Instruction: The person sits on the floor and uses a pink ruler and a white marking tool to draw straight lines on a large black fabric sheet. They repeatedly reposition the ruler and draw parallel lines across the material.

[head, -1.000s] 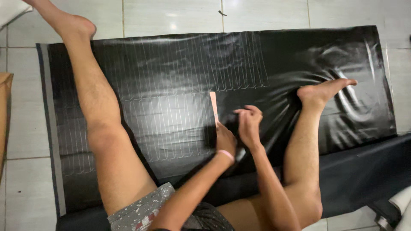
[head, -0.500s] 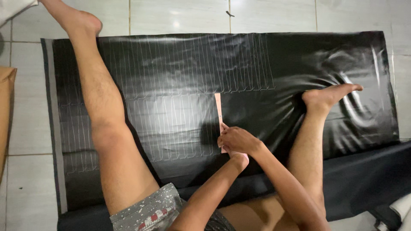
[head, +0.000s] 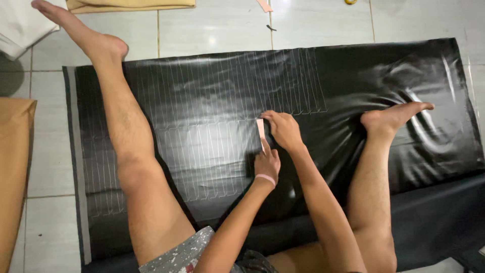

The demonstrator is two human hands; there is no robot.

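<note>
A narrow pink strip [head: 260, 128] lies upright on a glossy black sheet [head: 202, 86] that is covered with rows of thin white traced lines. My left hand [head: 267, 164], with a pink band on the wrist, presses its fingers down on the strip's lower end. Just above it, my right hand [head: 284, 130] rests against the strip's upper right side with the fingers curled. Whatever those fingers hold is hidden.
My bare left leg [head: 126, 151] stretches across the sheet and my right foot [head: 394, 116] rests on it, wrinkling it. Around the sheet on the tiled floor [head: 217, 30] are tan material [head: 15, 177] at left, more tan material [head: 126, 5] at the top, and a white cloth [head: 20, 30].
My right hand has slid up along the strip, away from the left hand. The left hand stays pressing the strip's lower end. The view has shifted slightly.
</note>
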